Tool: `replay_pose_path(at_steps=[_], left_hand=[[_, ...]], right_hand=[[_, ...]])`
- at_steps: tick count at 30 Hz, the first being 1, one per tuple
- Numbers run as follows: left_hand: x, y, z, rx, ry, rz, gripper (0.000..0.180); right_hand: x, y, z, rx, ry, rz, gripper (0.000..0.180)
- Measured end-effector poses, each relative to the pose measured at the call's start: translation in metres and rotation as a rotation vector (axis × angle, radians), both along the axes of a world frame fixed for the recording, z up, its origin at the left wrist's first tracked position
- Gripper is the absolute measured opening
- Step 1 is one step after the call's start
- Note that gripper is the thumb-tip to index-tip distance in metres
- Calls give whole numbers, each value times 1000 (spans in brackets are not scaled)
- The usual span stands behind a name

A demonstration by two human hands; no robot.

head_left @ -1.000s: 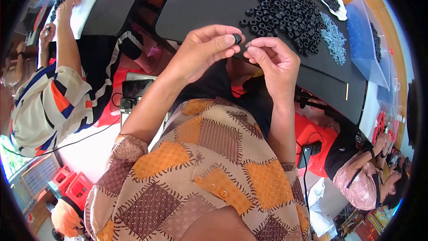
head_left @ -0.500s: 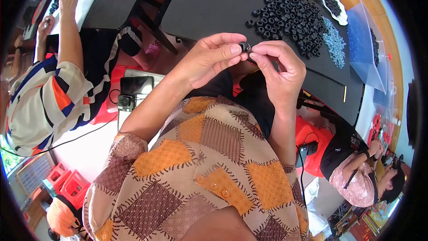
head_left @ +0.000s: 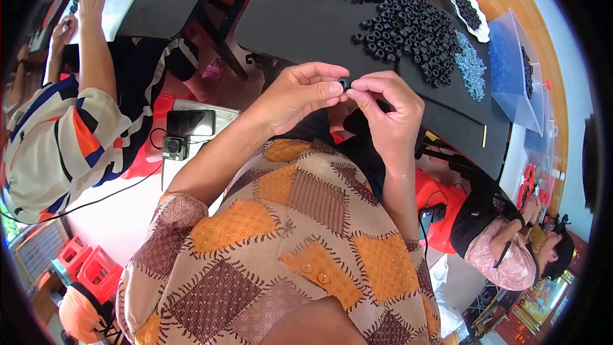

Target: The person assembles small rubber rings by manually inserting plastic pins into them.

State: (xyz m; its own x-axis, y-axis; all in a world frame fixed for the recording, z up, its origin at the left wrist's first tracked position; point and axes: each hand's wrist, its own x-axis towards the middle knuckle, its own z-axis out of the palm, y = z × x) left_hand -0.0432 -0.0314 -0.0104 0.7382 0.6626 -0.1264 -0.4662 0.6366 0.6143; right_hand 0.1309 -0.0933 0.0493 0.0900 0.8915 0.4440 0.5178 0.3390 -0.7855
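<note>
Fingertips (head_left: 335,89) of the left hand (head_left: 305,96) are pinching a small black piece (head_left: 345,83), that grip standing only as wide as the piece itself. The right hand (head_left: 393,108) is touching the piece from the other side, its thumb and forefinger standing nearly together; whether that grip is holding the piece or something smaller cannot be told. Both hands are keeping the piece in the air, near the near edge of the dark table (head_left: 287,19).

Beyond them, a heap of black ring-shaped pieces (head_left: 412,29) is lying on the table, and pale blue pieces (head_left: 471,67) are spreading just beside it on the right. A white wavy-rimmed dish (head_left: 485,32) is holding more black pieces, and a clear bin (head_left: 511,99) is standing farther right. A thin yellow strip (head_left: 484,136) is lying near the table's right edge. One co-worker (head_left: 89,140) is sitting to the left, another (head_left: 501,259) to the right.
</note>
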Motion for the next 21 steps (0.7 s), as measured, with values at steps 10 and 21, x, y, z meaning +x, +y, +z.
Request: replay_pose_path(at_steps=[10, 21], left_hand=[[14, 2, -3, -158, -155, -60, 31], [17, 24, 7, -223, -230, -52, 31]], right_hand=[[41, -10, 1, 78, 27, -139, 14], [132, -23, -35, -18, -186, -551, 12]])
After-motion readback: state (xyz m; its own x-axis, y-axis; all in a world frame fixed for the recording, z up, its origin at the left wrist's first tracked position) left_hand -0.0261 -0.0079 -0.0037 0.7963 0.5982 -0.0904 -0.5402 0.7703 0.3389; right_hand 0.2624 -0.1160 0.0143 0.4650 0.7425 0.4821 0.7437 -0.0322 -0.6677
